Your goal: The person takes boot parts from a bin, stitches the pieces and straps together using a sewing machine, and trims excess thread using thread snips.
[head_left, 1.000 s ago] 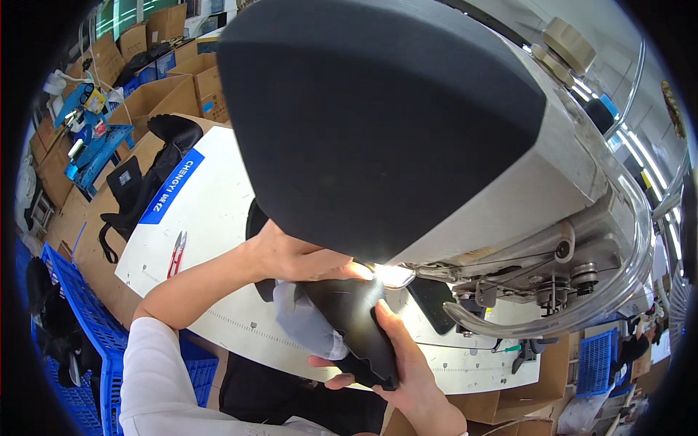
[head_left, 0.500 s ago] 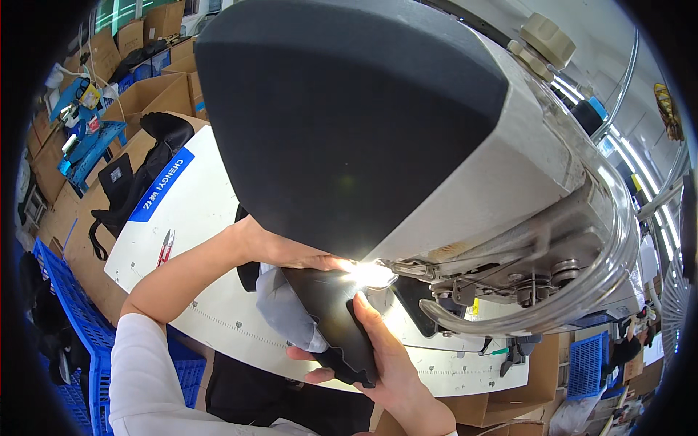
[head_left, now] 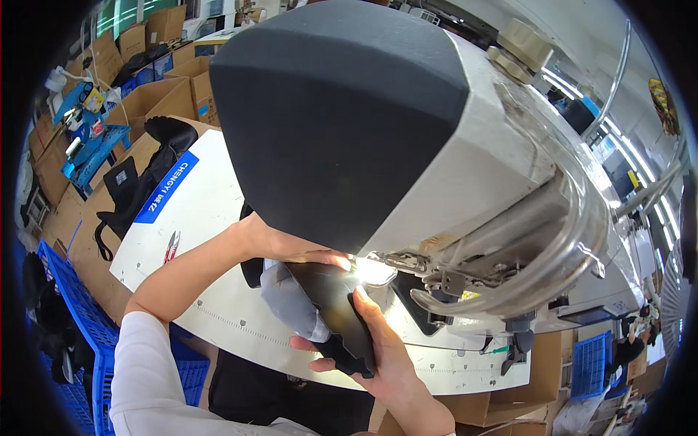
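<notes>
A black, smooth, leather-like piece (head_left: 336, 299) with a jagged lower edge lies slanted under the sewing machine (head_left: 338, 138). Grey lining-like cloth (head_left: 289, 301) bulges along its left side. My right hand (head_left: 382, 349) grips the near end, thumb on top and other fingers underneath. At the far edge, my left hand (head_left: 302, 248) holds the piece; the machine head hides part of it, and its fingertips reach the glare. Bright lamp light (head_left: 374, 272) washes out the spot beside both hands, so the needle and stitching cannot be made out.
Red-handled snips (head_left: 171, 247) lie on the white table (head_left: 211, 309). Black sewn goods (head_left: 149, 171) are heaped at its left edge. A blue crate (head_left: 83, 312) stands at the lower left, a cardboard box (head_left: 542, 378) at the lower right. A clear curved guard (head_left: 523, 294) hangs from the machine.
The view has shifted slightly, so the machine head appears further left and lower. Both hands keep their hold on the black piece, which has barely moved.
</notes>
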### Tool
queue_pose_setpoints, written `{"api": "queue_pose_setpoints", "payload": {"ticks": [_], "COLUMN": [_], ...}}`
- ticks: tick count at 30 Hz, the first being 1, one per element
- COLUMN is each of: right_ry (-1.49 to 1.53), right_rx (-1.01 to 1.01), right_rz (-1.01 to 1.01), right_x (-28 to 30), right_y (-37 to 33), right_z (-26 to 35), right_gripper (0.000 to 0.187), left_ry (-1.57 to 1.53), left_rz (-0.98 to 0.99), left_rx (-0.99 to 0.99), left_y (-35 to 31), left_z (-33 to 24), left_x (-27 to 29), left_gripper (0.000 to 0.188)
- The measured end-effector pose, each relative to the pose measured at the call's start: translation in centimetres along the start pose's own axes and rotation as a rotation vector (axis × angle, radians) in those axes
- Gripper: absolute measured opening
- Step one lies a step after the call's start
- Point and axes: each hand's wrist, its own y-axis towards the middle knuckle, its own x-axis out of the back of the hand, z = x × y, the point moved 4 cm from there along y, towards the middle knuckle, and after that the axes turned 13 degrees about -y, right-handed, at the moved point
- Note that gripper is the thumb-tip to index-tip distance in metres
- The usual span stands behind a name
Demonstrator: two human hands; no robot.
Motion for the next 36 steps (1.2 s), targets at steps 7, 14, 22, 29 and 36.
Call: {"api": "queue_pose_setpoints", "payload": {"ticks": [7, 14, 22, 29, 36], "right_ry": [0.015, 0.102, -0.953, -1.38, -0.857], "right_rx": [0.009, 0.094, 0.611, 0.972, 0.879], "right_rz": [0.008, 0.173, -0.419, -0.298, -0.377], "right_x": [-0.2, -1.0, 0.8, -2.2, -3.1], "right_y": [0.3, 0.4, 2.1, 6.2, 4.6], "right_z": [-0.4, -0.1, -1.0, -4.9, -4.7], "right_gripper": [0.059, 0.059, 0.024, 0.039, 0.016], "left_ry": [0.063, -0.195, -0.49, -1.489, -1.129], "left_rz": [-0.347, -0.719, -0.913, -1.554, -0.98], "left_rx": [-0.36, -0.056, 0.55, 0.588, 0.462], "left_y": [-1.6, -10.4, -13.4, -17.2, -18.2], "left_z": [-0.9, -5.1, -4.9, -4.4, -5.8], "left_x": [0.8, 0.0, 0.7, 0.1, 2.2], "left_gripper": [0.029, 0.042, 0.012, 0.036, 0.031]}}
